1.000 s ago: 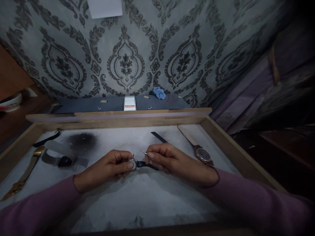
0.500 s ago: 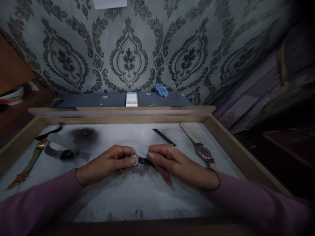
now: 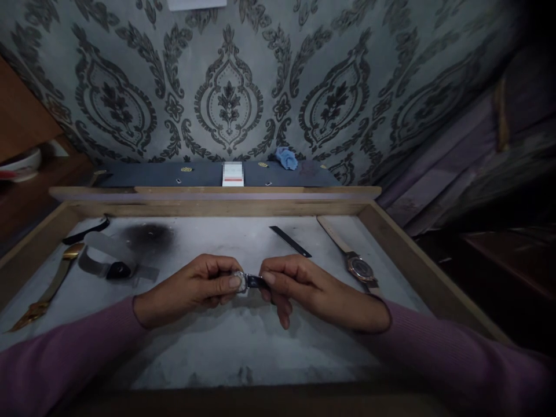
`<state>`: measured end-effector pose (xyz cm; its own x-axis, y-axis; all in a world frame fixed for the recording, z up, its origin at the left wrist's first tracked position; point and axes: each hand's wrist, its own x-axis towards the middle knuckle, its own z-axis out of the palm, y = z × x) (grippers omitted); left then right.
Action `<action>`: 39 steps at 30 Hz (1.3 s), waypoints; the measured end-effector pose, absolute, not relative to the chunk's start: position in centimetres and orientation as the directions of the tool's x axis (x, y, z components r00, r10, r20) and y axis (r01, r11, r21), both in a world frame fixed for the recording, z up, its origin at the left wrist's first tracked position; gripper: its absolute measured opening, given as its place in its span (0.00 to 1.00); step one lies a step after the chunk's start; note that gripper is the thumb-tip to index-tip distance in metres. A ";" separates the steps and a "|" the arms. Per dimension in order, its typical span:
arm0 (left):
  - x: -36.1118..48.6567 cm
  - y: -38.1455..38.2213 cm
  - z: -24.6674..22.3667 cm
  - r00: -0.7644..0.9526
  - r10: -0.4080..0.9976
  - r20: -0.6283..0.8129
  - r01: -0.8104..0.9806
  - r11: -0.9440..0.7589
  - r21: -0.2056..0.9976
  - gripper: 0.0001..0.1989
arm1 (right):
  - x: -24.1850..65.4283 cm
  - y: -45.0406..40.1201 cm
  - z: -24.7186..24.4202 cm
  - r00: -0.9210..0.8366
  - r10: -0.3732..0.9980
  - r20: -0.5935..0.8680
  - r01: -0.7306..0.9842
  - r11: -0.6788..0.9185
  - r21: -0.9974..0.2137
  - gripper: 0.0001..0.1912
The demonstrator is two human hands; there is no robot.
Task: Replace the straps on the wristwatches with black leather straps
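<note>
Between thumb and fingers, my left hand (image 3: 191, 285) grips a small wristwatch (image 3: 240, 281) by its round, silvery case. A short black watch strap (image 3: 254, 281) runs from the case to the right. My right hand (image 3: 306, 285) pinches this strap near its far end, thumb on top, with the lower fingers curled beneath. The thumbs hide part of the dial and the strap's end. Just beyond my right hand lies a flat black strip (image 3: 290, 241), and farther right is a rose-gold watch (image 3: 360, 268) with a pale strap.
A shallow wooden tray (image 3: 395, 249) with a white bottom surrounds the hands. On its left lie a gold-coloured watch (image 3: 33, 313), a grey mesh-band watch (image 3: 119, 269) and a black band (image 3: 87, 231). Behind the rim are a small white card (image 3: 233, 174) and a crumpled blue thing (image 3: 286, 158).
My right fingers have shifted slightly left along the strap. A thin, pin-like thing that stuck out by my right fingertips no longer shows. My left hand stays almost still on the watch.
</note>
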<state>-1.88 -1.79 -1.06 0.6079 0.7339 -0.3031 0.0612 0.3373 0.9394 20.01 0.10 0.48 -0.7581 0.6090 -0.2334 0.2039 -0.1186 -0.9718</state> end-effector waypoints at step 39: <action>-1.7 -2.1 -0.5 0.615 0.742 -0.267 0.095 0.266 0.959 0.12 | 20.4 0.2 0.0 -0.808 0.537 -0.242 0.101 -0.279 -0.955 0.18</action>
<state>-1.69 -2.07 -0.51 0.6149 0.7421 -0.2668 0.0952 0.2660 0.9593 20.39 0.17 -0.01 -0.8081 0.5370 -0.2419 0.1008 -0.2786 -0.9551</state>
